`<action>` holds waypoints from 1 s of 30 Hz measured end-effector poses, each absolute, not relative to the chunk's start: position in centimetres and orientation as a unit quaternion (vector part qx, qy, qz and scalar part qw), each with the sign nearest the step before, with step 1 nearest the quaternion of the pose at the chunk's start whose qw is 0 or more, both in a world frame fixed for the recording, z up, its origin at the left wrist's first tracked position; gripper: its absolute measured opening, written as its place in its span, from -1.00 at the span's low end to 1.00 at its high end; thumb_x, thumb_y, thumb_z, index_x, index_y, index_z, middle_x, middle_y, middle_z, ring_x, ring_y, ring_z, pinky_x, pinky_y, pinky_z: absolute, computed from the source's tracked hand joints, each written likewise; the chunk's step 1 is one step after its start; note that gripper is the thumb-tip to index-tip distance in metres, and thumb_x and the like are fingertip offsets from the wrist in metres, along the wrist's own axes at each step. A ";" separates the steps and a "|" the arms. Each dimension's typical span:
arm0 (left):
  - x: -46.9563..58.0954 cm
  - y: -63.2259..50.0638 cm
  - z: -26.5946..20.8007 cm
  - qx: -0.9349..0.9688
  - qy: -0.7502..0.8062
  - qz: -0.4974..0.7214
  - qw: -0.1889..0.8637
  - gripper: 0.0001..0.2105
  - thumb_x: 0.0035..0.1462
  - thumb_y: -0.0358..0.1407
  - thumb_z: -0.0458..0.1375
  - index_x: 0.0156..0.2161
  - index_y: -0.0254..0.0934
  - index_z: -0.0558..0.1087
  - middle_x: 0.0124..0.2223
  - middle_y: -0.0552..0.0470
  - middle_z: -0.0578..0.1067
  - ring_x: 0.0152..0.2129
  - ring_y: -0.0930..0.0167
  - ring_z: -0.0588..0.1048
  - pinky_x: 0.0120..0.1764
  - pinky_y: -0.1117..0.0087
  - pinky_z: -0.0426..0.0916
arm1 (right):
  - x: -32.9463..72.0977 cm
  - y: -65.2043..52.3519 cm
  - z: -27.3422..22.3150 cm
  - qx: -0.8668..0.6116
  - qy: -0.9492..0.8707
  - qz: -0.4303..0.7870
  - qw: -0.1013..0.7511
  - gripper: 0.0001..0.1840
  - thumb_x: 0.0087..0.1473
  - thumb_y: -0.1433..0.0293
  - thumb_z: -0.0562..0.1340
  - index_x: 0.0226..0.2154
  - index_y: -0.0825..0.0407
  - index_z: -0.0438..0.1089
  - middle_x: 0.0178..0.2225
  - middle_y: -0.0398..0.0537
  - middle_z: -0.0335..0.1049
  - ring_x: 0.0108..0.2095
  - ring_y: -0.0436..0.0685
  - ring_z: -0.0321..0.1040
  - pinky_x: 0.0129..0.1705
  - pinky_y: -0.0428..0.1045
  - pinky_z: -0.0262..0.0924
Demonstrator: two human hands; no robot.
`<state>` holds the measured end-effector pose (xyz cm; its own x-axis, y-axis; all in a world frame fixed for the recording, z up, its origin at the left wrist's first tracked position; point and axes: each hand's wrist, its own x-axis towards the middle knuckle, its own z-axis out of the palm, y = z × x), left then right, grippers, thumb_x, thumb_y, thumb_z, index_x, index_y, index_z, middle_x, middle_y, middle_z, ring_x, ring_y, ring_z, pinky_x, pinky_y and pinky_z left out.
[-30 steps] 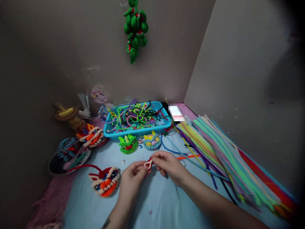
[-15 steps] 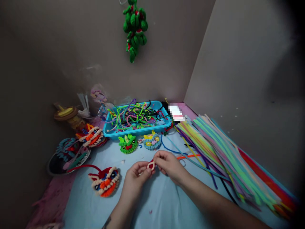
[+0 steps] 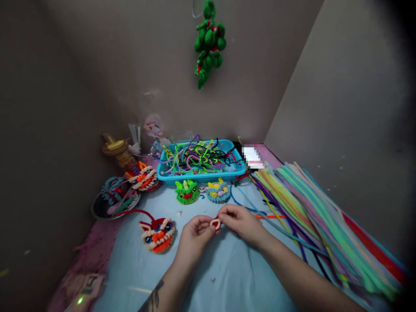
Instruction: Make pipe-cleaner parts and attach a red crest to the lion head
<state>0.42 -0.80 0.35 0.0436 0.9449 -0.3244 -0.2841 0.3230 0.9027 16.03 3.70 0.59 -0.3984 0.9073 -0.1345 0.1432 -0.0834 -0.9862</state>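
- Above the blue cloth (image 3: 240, 275), left hand (image 3: 196, 236) and right hand (image 3: 240, 222) both pinch a small red-and-cream loop (image 3: 215, 223), grips closed.
- Just beyond: green figure (image 3: 187, 193), blue-and-yellow figure (image 3: 219, 193).
- Farther back: blue tray (image 3: 201, 178), tangled strips (image 3: 203, 157) inside.

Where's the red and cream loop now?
In the head view's lower middle, the red and cream loop is held between the left hand and right hand.

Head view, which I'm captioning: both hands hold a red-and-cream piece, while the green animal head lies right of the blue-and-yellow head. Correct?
The side is wrong: the head view shows the green animal head lying left of the blue-and-yellow head. The left hand and right hand do hold the red-and-cream piece.
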 end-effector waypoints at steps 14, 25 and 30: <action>-3.1 -5.9 -0.4 0.316 0.559 0.541 0.543 -0.69 -0.14 -0.16 0.27 -0.32 -0.33 0.39 -0.47 0.04 0.47 -0.57 0.44 0.46 -0.53 0.48 0.30 | 9.2 6.9 5.9 -0.418 -0.738 0.456 0.271 -0.71 0.08 0.26 0.11 -0.44 0.13 0.41 -0.70 -0.28 0.12 -0.67 -0.10 -0.01 -0.62 -0.16 -0.11; -2.0 -8.1 -0.1 0.689 0.526 0.353 0.352 -0.82 0.12 -0.42 0.02 -0.25 -0.25 0.47 -0.28 -0.02 0.54 -0.32 0.40 0.47 -0.23 0.42 0.29 | 0.1 11.5 5.3 -0.332 -0.855 0.395 0.058 -0.87 -0.13 0.55 0.21 -0.56 0.12 0.48 -0.64 -0.21 0.31 -0.58 -0.08 0.16 -0.52 -0.17 -0.02; -1.9 -8.1 -0.5 0.725 0.520 0.312 0.325 -0.83 0.14 -0.40 0.02 -0.22 -0.24 0.45 -0.28 -0.02 0.53 -0.33 0.40 0.46 -0.25 0.43 0.30 | 0.0 12.2 4.5 -0.331 -0.819 0.468 0.010 -0.90 -0.10 0.47 0.23 -0.51 0.11 0.48 -0.70 -0.25 0.26 -0.70 -0.12 0.08 -0.63 -0.18 -0.02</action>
<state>-1.87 -8.14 -0.52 0.2641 0.9576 0.1148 0.5515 -0.2476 0.7966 -0.04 12.24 4.55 -0.7807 0.5518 -0.2933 0.5328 0.3424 -0.7739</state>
